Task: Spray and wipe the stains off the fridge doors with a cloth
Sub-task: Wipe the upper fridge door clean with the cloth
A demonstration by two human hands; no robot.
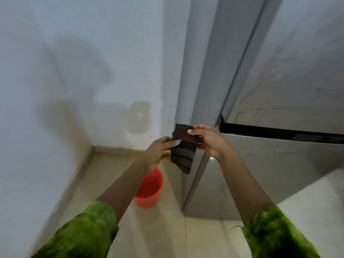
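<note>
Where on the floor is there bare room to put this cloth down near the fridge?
Bare tile lies between the red bucket and the wall, and in front of the fridge base. It is tight where the bucket sits close to the fridge corner.

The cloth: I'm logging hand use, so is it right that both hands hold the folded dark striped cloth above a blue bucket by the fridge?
Not quite: the bucket is red-orange, not blue. The head view shows both the left hand and right hand holding the folded dark striped cloth by the fridge.

The pale tiled floor [104, 175] carries a red bucket [149, 190] beside the fridge's [260, 174] corner.
</note>
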